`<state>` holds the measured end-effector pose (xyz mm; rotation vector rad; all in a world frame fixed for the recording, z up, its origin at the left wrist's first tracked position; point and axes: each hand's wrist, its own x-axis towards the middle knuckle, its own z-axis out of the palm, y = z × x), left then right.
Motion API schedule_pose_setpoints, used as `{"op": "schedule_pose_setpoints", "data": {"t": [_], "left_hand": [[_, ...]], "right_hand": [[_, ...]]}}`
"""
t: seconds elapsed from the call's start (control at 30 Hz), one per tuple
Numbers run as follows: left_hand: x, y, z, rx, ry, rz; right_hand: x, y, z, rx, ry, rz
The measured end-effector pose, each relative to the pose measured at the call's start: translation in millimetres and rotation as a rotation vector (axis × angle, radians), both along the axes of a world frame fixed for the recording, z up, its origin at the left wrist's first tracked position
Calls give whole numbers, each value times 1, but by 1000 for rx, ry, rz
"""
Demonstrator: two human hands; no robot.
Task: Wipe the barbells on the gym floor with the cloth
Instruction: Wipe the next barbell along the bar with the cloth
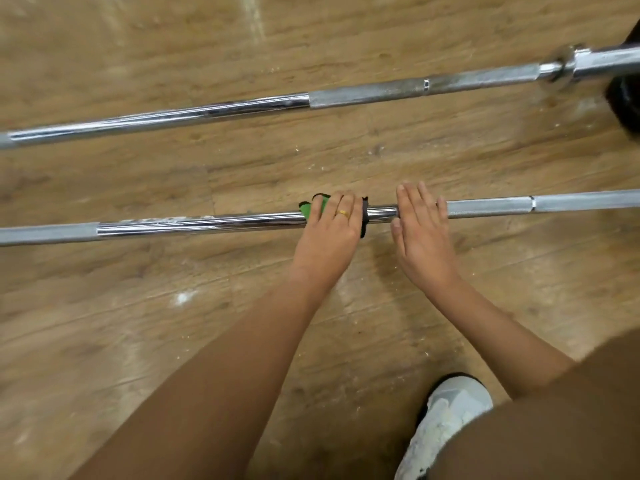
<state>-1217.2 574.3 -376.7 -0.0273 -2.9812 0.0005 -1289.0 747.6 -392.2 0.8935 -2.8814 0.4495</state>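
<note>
White shoe (446, 420) down low. Left hand (329, 233) clutches the green, black-edged cloth (313, 206) around the chrome near barbell (194, 225); right hand (424, 237) lies flat on it, fingers straight. Two barbells with the far barbell (242, 106), one cloth.

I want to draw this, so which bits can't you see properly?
All in the head view:
Cloth: mostly under the left hand, so its size is hidden.
Near bar: both ends cut off by the side edges.
Far bar: both ends cut off too.
Dark thing: cut off by the right edge; cannot tell what it is.
Shoe: partly behind the leg, cut off at the bottom edge.
</note>
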Motion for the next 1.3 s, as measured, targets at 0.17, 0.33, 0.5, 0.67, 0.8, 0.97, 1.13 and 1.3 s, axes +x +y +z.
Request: {"op": "schedule_pose_setpoints", "data": {"t": [0.17, 0.33, 0.5, 0.67, 0.8, 0.97, 1.13, 1.3], "left_hand": [[2, -2, 0, 46, -48, -12], [20, -40, -4, 148, -31, 83], [16, -10, -4, 186, -28, 100], [24, -32, -5, 219, -37, 8], [32, -21, -5, 269, 18, 98], [50, 3, -5, 215, -5, -45], [53, 9, -5, 270, 40, 123], [74, 21, -16, 222, 97, 25]], "right_hand": [[-3, 3, 8, 39, -65, 55], [3, 4, 11, 57, -75, 49], [12, 5, 9, 45, -54, 16], [19, 13, 11, 84, -74, 42], [27, 19, 15, 94, -99, 53], [38, 26, 13, 114, -110, 63], [51, 32, 15, 119, -132, 54], [64, 37, 13, 102, -146, 62]]}}
